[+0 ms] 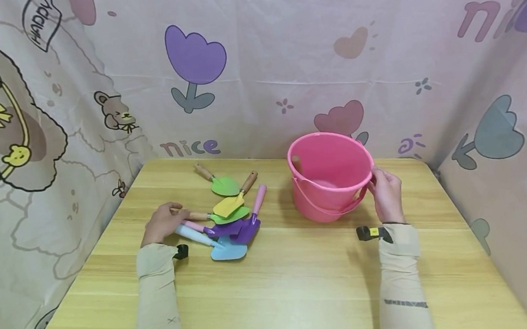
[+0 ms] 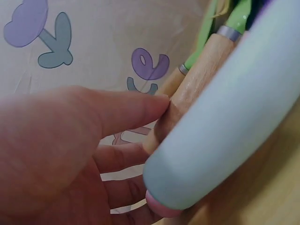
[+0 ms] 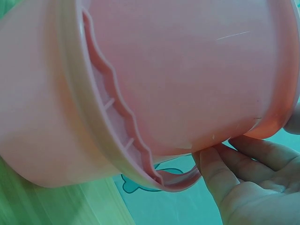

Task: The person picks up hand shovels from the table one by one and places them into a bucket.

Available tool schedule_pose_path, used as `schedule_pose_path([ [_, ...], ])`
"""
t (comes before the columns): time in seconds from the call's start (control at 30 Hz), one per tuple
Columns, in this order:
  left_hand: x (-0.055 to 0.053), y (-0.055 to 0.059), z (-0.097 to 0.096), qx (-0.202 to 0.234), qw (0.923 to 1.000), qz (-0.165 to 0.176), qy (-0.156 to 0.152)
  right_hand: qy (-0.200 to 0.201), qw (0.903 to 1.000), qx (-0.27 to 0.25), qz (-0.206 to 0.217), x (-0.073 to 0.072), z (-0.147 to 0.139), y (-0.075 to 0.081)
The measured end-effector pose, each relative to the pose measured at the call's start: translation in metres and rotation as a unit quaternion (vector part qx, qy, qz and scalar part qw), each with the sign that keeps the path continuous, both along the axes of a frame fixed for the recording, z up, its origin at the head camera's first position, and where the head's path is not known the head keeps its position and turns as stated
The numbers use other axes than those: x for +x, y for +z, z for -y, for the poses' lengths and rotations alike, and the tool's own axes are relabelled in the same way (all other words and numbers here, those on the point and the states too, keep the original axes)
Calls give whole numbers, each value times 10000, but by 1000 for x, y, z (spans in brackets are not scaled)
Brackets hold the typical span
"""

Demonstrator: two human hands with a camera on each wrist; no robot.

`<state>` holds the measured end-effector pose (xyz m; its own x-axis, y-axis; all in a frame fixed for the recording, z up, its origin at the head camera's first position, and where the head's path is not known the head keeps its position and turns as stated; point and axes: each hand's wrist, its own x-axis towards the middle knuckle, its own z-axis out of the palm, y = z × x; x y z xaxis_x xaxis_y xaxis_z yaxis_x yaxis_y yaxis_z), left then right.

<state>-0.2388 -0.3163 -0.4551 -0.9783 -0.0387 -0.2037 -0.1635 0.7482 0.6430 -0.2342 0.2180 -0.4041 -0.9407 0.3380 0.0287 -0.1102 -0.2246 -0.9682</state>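
Observation:
My left hand (image 1: 161,223) pinches the wooden handle (image 2: 201,70) of a green toy trowel (image 1: 230,217), thumb on one side and fingers on the other. Just in front lies a light blue shovel (image 1: 229,250), whose pale handle (image 2: 229,117) crosses the left wrist view. A pink handle end (image 2: 161,209) peeks out beneath it. Purple-headed tools with pink handles (image 1: 247,231) and a yellow trowel (image 1: 229,205) overlap the green one. At the right, my right hand (image 1: 386,189) grips the rim of a pink bucket (image 1: 330,157), which stands upright with its handle (image 3: 180,180) hanging down.
Another green trowel (image 1: 224,186) with a wooden handle lies farther back on the wooden table (image 1: 282,296). Patterned curtains (image 1: 260,41) rise along the table's back and sides.

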Motion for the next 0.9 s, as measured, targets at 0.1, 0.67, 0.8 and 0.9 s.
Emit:
schedule_pose_path([
  [0.1,-1,-1,0,120,9998,-186,-20,-8,10000,-26,17,0,0,0],
  [0.67,-5,-2,3,1386,9869,-739,370,69,9997,216,31,1,-3,-1],
  [0.8,-5,-3,3,1999,9746,-816,591,67,9998,208,40,0,-3,-1],
  [0.9,-3,-2,4,2269,9659,-972,783,72,9998,156,43,0,-2,-1],
])
